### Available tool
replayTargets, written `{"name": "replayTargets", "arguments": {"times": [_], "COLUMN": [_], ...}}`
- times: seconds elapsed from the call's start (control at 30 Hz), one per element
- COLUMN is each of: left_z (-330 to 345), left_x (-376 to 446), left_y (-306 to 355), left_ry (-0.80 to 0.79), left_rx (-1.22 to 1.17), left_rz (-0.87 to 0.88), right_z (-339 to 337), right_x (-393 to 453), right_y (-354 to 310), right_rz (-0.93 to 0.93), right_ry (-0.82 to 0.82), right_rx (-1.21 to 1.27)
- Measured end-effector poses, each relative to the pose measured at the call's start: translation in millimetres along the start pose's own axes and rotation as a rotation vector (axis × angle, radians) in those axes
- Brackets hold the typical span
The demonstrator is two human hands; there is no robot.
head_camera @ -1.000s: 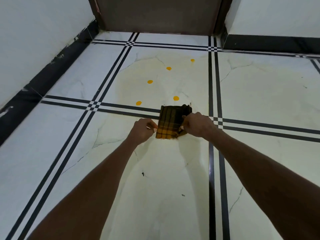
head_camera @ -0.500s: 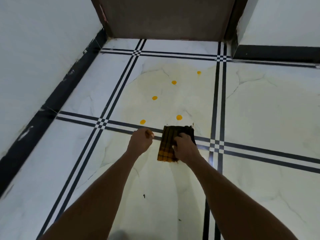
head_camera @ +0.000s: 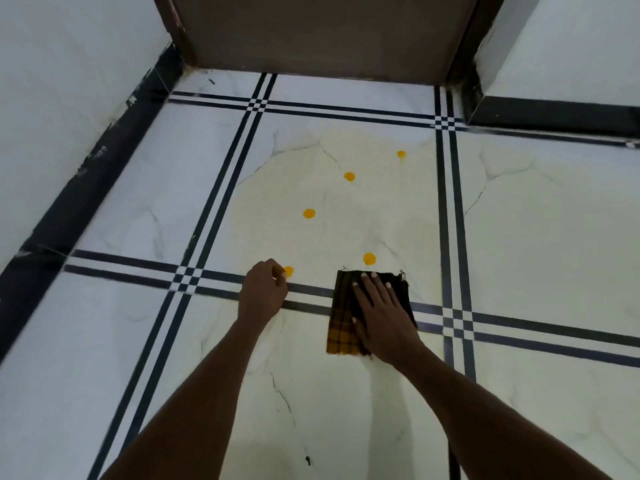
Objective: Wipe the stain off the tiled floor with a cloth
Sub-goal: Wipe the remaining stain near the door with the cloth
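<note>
We find the right hand (head_camera: pixel 382 315) pressing the folded plaid cloth (head_camera: pixel 341 327) flat on the tiled floor (head_camera: pixel 346 410), fingers (head_camera: pixel 369 284) straight. The nearest yellow spot (head_camera: pixel 369 258) lies just beyond the fingertips. The left hand (head_camera: pixel 264 293) is loosely curled and empty, beside another spot (head_camera: pixel 288 271).

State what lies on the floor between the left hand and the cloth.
In the head view, only bare tile and its dark border stripes separate the left hand from the cloth.
</note>
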State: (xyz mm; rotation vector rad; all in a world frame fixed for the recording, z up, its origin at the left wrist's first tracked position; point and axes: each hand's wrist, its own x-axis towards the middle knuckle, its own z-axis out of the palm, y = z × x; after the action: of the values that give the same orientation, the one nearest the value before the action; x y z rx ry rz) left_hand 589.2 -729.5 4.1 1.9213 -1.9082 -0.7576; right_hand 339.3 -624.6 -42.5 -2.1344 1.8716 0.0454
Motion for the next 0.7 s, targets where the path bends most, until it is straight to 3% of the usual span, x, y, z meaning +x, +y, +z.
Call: {"name": "replayTargets", "arguments": {"times": [0.27, 0.57, 0.7], "left_z": [23.5, 43.0, 37.2], "left_x": [95.0, 125.9, 148.2], "left_y": [-12.0, -14.8, -36.4], "left_ry": [0.143, 0.142, 0.142], "left_rx": [0.114, 0.236, 0.284], "left_rz": [0.188, 0.226, 0.312], "right_z": [21.9, -16.4, -17.5], "right_x": [37.1, 135.8, 197.9], "right_y": [27.7, 101.0, 70.1], "right_rz": [0.098, 0.208, 0.169], "right_ry": [0.297, 0.207, 0.246], "right_rx": [0.003, -0.009, 0.010]}}
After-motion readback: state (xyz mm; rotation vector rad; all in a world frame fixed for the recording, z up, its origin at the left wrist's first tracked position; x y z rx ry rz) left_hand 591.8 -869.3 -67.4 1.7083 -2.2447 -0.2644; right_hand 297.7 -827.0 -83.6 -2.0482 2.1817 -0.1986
